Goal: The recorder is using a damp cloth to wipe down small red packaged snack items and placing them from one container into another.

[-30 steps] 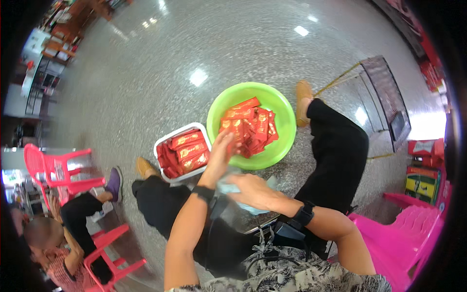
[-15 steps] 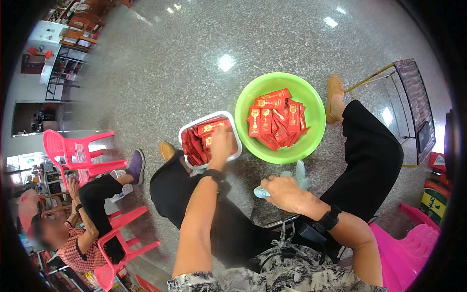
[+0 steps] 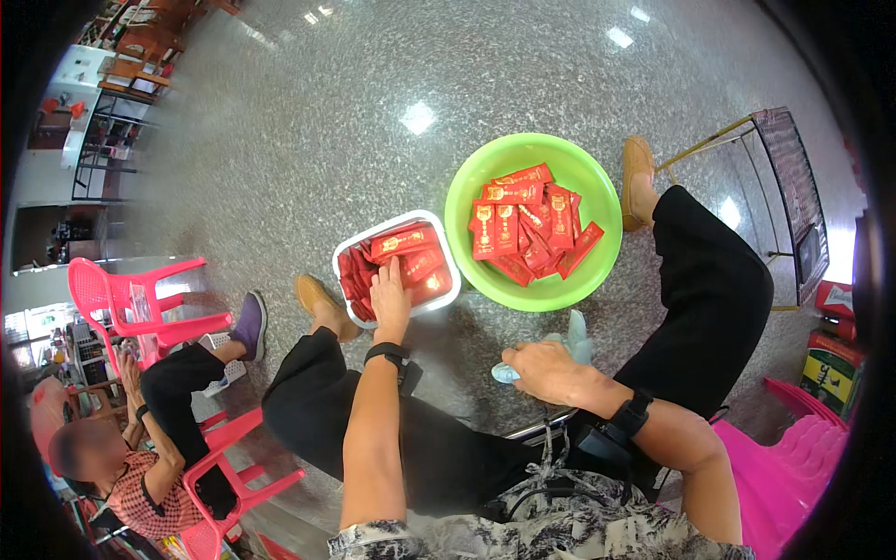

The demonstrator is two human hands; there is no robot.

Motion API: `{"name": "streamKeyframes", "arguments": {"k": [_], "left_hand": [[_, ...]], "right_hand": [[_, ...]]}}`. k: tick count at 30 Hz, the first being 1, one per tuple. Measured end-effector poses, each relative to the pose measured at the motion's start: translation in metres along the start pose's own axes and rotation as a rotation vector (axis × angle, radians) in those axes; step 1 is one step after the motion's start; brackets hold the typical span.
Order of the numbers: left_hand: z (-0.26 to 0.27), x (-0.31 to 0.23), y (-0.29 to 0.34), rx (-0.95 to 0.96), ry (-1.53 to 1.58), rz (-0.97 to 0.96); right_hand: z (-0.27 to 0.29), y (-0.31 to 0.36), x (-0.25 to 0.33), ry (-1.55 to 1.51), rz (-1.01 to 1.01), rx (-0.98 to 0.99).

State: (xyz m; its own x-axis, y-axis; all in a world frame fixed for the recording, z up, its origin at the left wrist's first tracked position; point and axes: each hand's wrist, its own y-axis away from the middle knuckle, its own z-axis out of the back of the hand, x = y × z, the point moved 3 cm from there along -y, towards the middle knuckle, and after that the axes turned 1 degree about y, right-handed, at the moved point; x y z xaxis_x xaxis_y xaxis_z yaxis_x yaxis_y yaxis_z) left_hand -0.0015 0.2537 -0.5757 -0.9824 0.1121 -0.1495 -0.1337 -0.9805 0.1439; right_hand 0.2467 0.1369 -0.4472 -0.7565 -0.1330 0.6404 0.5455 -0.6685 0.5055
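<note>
A white-rimmed square tub point(image 3: 392, 222) on the floor holds several flat red packets point(image 3: 397, 241) with gold print. My left hand point(image 3: 390, 303) reaches over its near edge, fingers stretched out and touching the packets near the middle. Beside the tub on its right stands a round lime-green basin point(image 3: 534, 299), with more red packets point(image 3: 560, 217) lying loosely across one another inside. Near my lap, my right hand point(image 3: 551, 371) is closed around a crumpled pale blue piece point(image 3: 578, 338), thin like plastic or cloth. It sticks out on both sides of the fist.
My legs flank the containers. A wire rack point(image 3: 793, 196) stands at the right, by pink plastic point(image 3: 779, 476) and a green-and-red box point(image 3: 831, 373). On the left, another person point(image 3: 154, 471) sits on a pink chair point(image 3: 224, 467), near a second pink chair point(image 3: 117, 294).
My left hand has shifted left and nearer inside the tub, uncovering packets at its right. In the basin, a packet now lies slanted at the right side. My right hand keeps its grip.
</note>
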Motion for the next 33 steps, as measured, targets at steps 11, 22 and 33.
{"name": "streamKeyframes", "arguments": {"k": [11,22,33], "left_hand": [[0.044,-0.018,0.017,0.161,0.549,0.187],[0.124,-0.102,0.092,0.669,1.327,0.292],[0.133,-0.1,0.076,0.751,1.289,0.149]], "right_hand": [[0.041,-0.017,0.005,-0.099,-0.085,-0.218],[0.044,-0.009,0.04,-0.361,0.396,-0.384],[0.047,-0.018,0.001,-0.567,0.087,-0.264]]}}
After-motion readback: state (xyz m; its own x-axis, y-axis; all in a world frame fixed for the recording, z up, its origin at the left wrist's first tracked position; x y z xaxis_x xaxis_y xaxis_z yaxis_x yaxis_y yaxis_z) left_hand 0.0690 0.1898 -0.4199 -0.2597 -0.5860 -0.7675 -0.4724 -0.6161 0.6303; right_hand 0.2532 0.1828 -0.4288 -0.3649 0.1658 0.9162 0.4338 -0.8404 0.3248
